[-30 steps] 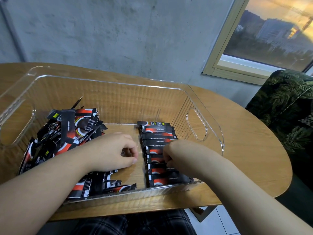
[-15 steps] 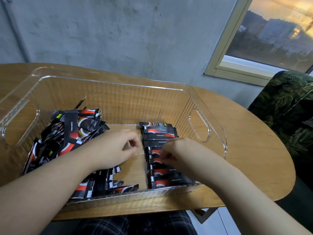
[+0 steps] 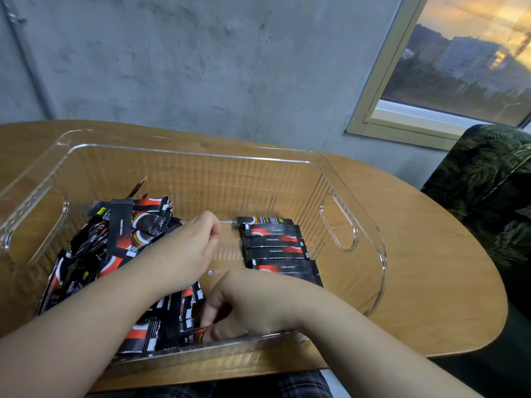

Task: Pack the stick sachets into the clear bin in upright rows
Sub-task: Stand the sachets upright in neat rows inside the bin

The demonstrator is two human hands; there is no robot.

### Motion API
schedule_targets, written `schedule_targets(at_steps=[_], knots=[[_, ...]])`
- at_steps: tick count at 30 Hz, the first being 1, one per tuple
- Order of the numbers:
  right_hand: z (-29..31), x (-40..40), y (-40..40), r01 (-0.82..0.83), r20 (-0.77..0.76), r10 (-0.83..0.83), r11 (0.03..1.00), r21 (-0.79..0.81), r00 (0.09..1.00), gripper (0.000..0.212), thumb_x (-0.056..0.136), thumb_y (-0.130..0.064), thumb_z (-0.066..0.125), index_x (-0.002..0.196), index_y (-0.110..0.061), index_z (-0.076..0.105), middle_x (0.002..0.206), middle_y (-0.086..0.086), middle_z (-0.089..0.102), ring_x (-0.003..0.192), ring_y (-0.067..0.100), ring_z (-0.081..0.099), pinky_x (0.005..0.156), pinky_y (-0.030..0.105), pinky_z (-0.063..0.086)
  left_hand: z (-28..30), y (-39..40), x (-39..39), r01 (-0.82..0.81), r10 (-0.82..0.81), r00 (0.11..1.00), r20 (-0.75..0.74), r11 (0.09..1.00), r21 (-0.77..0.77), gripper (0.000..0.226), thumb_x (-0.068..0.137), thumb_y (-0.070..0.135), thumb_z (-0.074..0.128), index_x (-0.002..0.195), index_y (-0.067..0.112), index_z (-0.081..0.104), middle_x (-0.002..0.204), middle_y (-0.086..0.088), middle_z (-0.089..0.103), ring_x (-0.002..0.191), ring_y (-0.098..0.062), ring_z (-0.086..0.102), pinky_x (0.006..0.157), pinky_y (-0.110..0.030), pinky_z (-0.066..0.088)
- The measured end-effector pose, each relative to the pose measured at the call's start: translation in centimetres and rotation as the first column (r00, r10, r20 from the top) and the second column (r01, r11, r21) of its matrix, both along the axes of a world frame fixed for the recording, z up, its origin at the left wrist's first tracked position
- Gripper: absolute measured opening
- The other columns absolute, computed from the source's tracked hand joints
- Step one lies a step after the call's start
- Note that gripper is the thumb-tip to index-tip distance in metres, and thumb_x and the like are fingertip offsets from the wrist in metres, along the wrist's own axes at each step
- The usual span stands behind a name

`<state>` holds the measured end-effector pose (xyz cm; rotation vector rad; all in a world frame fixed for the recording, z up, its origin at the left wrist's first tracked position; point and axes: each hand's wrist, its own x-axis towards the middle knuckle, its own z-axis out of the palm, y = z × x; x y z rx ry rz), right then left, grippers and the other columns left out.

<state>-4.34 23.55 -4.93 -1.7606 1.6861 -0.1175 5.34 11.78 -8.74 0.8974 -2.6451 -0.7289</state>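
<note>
A clear bin [image 3: 201,153] stands on the wooden table [image 3: 431,254]. Inside, on the left, lies a loose pile of black and red stick sachets [image 3: 115,239]. On the right several sachets form a neat row [image 3: 275,248] running from front to back. My left hand [image 3: 186,248] hovers over the bare middle of the bin floor with its fingers loosely curled, and nothing shows in it. Near the bin's front wall my right hand [image 3: 244,305] reaches left, and its fingertips pinch the end of one stick sachet [image 3: 196,333] at the edge of the pile.
The bin has cut-out handles in its left and right walls. A grey concrete wall rises just behind the table. A window [image 3: 459,67] is at the upper right, and a leaf-patterned chair [image 3: 488,191] stands past the table's right end.
My right hand left the sachet row and moved left and nearer, onto a sachet at the pile's front edge. My left hand lifted a little and shifted away from the row.
</note>
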Motion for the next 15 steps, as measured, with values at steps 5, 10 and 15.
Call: schedule_targets(at_steps=[5, 10, 15], knots=[[0.5, -1.1, 0.3, 0.089, 0.039, -0.085, 0.991, -0.102, 0.996, 0.013, 0.09, -0.023, 0.064, 0.098, -0.017, 0.073, 0.091, -0.002, 0.072, 0.076, 0.003, 0.056, 0.068, 0.012, 0.041, 0.2, -0.2, 0.1, 0.013, -0.014, 1.0, 0.019, 1.0, 0.028, 0.007, 0.1, 0.023, 0.036, 0.1, 0.024, 0.043, 0.091, 0.009, 0.055, 0.087, -0.011, 0.052, 0.081, -0.033, 0.043], [2.2, -3.8, 0.7, 0.226, -0.144, -0.258, 0.952, -0.206, 0.955, 0.017, 0.095, -0.022, 0.053, 0.092, -0.015, 0.068, 0.083, -0.003, 0.066, 0.071, 0.011, 0.056, 0.063, 0.021, 0.04, 1.2, 0.6, 0.3, -0.001, 0.002, 1.0, -0.005, 0.989, 0.15, 0.03, 0.102, 0.034, 0.026, 0.1, 0.02, 0.052, 0.09, 0.005, 0.062, 0.087, -0.013, 0.057, 0.086, -0.035, 0.045], [2.3, -5.5, -0.1, 0.4, -0.2, -0.469, 0.864, -0.304, 0.86, 0.024, 0.097, -0.013, 0.043, 0.094, -0.009, 0.066, 0.079, 0.005, 0.06, 0.057, 0.012, 0.045, 0.047, 0.02, 0.031, 1.6, 1.1, 0.5, 0.002, 0.002, 1.0, -0.017, 0.977, 0.213, 0.037, 0.101, 0.041, 0.025, 0.088, 0.019, 0.052, 0.084, 0.006, 0.064, 0.08, -0.007, 0.061, 0.082, -0.031, 0.048]])
